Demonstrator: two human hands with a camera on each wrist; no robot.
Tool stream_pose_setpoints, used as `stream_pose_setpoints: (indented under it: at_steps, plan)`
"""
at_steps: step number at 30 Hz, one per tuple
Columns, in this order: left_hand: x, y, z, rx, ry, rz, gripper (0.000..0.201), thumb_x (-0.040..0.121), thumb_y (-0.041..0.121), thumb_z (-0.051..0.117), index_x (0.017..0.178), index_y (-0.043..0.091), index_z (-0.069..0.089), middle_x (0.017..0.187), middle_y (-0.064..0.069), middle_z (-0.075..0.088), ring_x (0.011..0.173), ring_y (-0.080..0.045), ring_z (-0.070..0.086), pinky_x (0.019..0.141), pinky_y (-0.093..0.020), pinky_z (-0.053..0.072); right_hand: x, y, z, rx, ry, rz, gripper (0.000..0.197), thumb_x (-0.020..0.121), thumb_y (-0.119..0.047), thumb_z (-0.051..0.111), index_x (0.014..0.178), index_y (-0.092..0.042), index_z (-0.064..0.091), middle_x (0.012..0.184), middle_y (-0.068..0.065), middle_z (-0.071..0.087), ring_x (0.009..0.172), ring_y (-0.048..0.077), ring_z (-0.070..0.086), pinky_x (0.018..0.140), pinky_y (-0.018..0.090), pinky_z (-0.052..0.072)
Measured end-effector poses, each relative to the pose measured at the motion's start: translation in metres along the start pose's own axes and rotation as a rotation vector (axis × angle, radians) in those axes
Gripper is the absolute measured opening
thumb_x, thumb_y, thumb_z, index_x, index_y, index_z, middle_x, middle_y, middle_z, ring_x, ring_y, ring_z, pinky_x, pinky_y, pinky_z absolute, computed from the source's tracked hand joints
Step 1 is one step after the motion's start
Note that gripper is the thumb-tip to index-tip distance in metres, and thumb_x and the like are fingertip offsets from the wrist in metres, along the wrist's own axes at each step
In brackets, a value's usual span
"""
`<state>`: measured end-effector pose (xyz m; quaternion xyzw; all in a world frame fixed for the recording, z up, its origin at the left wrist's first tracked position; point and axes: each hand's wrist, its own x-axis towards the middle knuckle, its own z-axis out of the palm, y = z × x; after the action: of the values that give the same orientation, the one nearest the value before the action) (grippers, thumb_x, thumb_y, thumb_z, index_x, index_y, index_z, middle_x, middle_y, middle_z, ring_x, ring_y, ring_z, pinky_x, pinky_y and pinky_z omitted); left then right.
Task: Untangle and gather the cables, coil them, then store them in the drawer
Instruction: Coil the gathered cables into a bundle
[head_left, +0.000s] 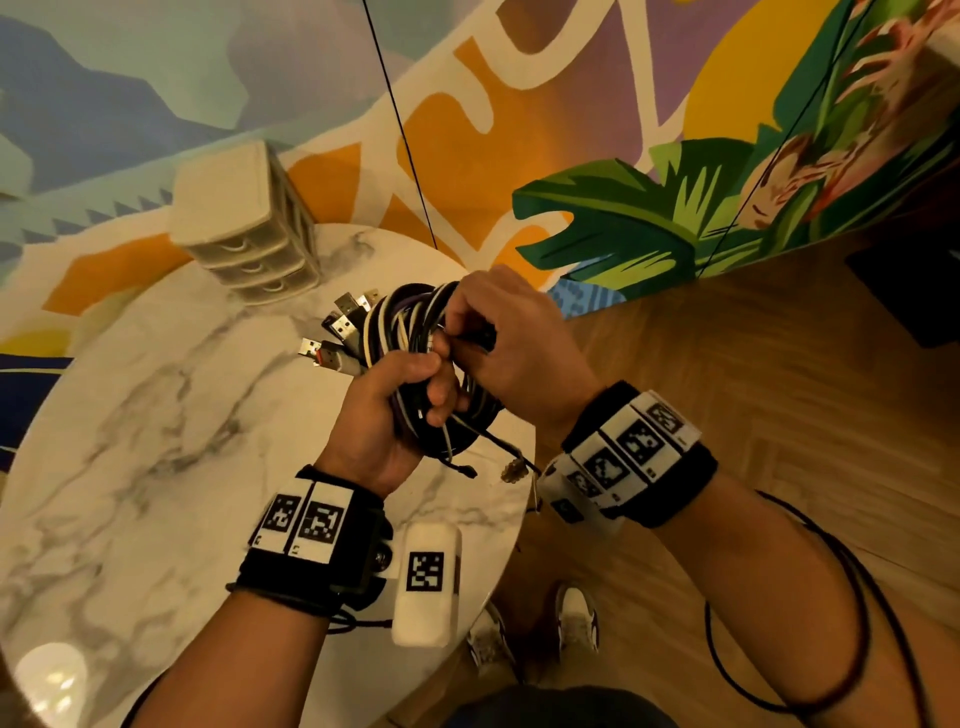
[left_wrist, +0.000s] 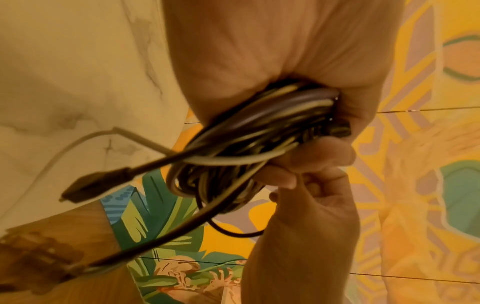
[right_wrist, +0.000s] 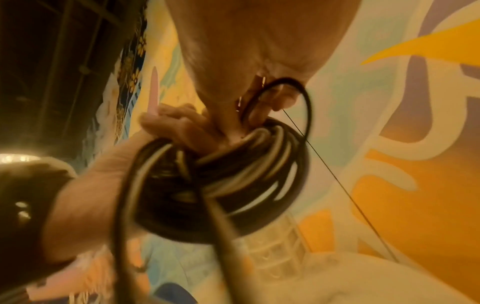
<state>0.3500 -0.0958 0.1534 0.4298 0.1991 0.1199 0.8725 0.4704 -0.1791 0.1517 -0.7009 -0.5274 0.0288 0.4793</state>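
Observation:
A coil of black, white and purple cables (head_left: 410, 332) hangs above the right side of the round marble table (head_left: 156, 415). My left hand (head_left: 400, 400) grips the coil from below, fingers curled round the strands (left_wrist: 259, 131). My right hand (head_left: 483, 332) pinches a thin black cable end at the coil's top (right_wrist: 285, 86). Several USB plugs (head_left: 337, 332) stick out to the left of the coil. Loose ends with small plugs (head_left: 511, 470) dangle below it. The small beige drawer unit (head_left: 249, 228) stands at the table's far edge, drawers closed.
A white case with a printed marker (head_left: 427, 587) hangs at my left wrist. Wooden floor (head_left: 753, 389) lies right of the table, and a painted mural wall (head_left: 519, 104) stands behind. My shoes (head_left: 576, 618) show below the table edge.

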Motion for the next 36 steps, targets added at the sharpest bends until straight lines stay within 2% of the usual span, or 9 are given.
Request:
stream_pose_setpoints:
  at_steps: [5,12,17,21,25,28,30,33,36]
  plan:
    - [-0.001,-0.003,-0.008,-0.063,-0.095,-0.008,0.021,0.06,0.025,0.074,0.077,0.014,0.067,0.049,0.004,0.046,0.041,-0.009,0.04,0.059,-0.024,0.047,0.007,0.012,0.0,-0.013,-0.034,0.208,0.04,0.07,-0.027,0.077,0.078,-0.015,0.04,0.071,-0.006,0.04,0.066,0.011,0.032,0.057,0.023,0.027]
    - [0.003,0.0,-0.019,-0.127,-0.018,0.014,0.025,0.057,0.022,0.076,0.077,0.013,0.064,0.049,0.004,0.043,0.041,-0.01,0.038,0.059,-0.025,0.047,-0.032,0.025,-0.009,0.255,-0.002,0.306,0.005,0.087,-0.02,0.065,0.091,-0.016,0.064,0.079,-0.011,0.061,0.072,0.002,0.055,0.061,0.023,0.047]
    - [0.003,-0.006,-0.009,-0.067,-0.019,-0.014,0.013,0.063,0.014,0.065,0.075,0.013,0.067,0.048,0.003,0.044,0.04,-0.011,0.039,0.058,-0.025,0.047,-0.023,0.024,0.002,0.166,0.129,0.171,0.008,0.084,-0.012,0.069,0.077,-0.008,0.068,0.074,-0.001,0.057,0.066,0.006,0.049,0.058,0.015,0.039]
    - [0.006,-0.004,-0.005,-0.065,0.021,-0.009,0.014,0.072,0.011,0.052,0.074,0.013,0.065,0.048,0.003,0.043,0.04,-0.01,0.037,0.056,-0.024,0.046,-0.01,0.016,0.008,0.055,0.117,0.081,0.016,0.082,-0.011,0.068,0.073,-0.004,0.055,0.074,0.002,0.049,0.063,0.012,0.042,0.055,0.022,0.037]
    - [0.005,0.007,-0.014,-0.133,-0.089,0.025,0.017,0.064,0.017,0.069,0.078,0.013,0.062,0.047,0.005,0.044,0.038,-0.007,0.039,0.056,-0.023,0.046,-0.017,0.028,0.0,0.383,0.147,0.44,0.015,0.091,-0.017,0.057,0.082,-0.007,0.049,0.071,-0.001,0.05,0.06,0.004,0.046,0.059,0.019,0.042]
    - [0.004,0.018,-0.02,-0.17,-0.195,0.04,0.018,0.065,0.019,0.07,0.08,0.012,0.06,0.046,0.006,0.046,0.037,-0.006,0.04,0.056,-0.023,0.045,-0.035,0.045,-0.002,0.844,-0.089,0.766,0.027,0.098,-0.023,0.036,0.09,-0.005,0.055,0.083,0.009,0.062,0.075,0.015,0.062,0.078,0.033,0.051]
    - [0.006,0.023,-0.02,-0.182,-0.253,0.035,0.017,0.068,0.017,0.067,0.082,0.011,0.059,0.047,0.006,0.047,0.037,-0.006,0.042,0.056,-0.024,0.044,-0.045,0.046,-0.001,0.914,-0.414,0.753,0.04,0.091,-0.031,0.035,0.103,-0.002,0.059,0.101,0.017,0.066,0.097,0.026,0.064,0.093,0.037,0.048]
    - [0.008,0.029,-0.019,-0.157,-0.263,0.036,0.018,0.067,0.017,0.067,0.081,0.011,0.057,0.046,0.006,0.047,0.037,-0.006,0.042,0.055,-0.024,0.043,-0.054,0.04,0.004,0.937,-0.666,0.69,0.042,0.091,-0.031,0.042,0.11,0.003,0.058,0.104,0.026,0.064,0.09,0.03,0.065,0.079,0.034,0.053]
    - [0.009,0.033,-0.018,-0.128,-0.248,0.057,0.02,0.065,0.019,0.07,0.079,0.012,0.058,0.045,0.007,0.047,0.036,-0.005,0.041,0.055,-0.023,0.043,-0.063,0.043,0.012,0.879,-0.585,0.802,0.042,0.094,-0.036,0.04,0.11,-0.003,0.06,0.101,0.02,0.066,0.079,0.032,0.062,0.063,0.034,0.046]
